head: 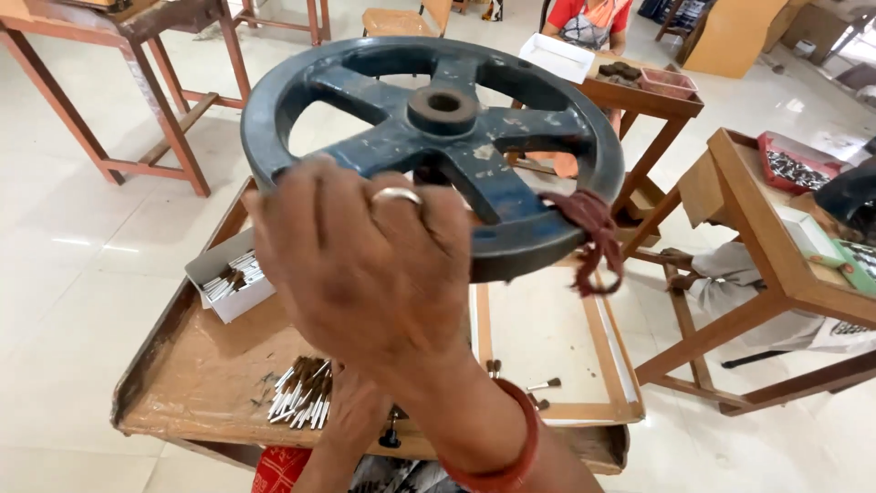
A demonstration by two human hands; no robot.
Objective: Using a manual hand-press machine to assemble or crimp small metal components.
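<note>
Workshop bench [196, 370] below; my right hand [365, 265] wraps the handwheel [438, 137] rim, mid-turn I judge; left hand [351, 415] half-hidden, grip unclear. Next: steady pull round.

White box [230, 285] of small pieces, loose brush-like bits [301, 394], perhaps bristled, on worn wooden table [196, 374].

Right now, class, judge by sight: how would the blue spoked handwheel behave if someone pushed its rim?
The handwheel looks like thick cast metal, so probably heavy and stiff. It seems to sit on a central hub, so a push would likely spin it rather than slide it. The right hand lies over the rim; chipped paint and a tied red rag suggest a fair grip.
</note>
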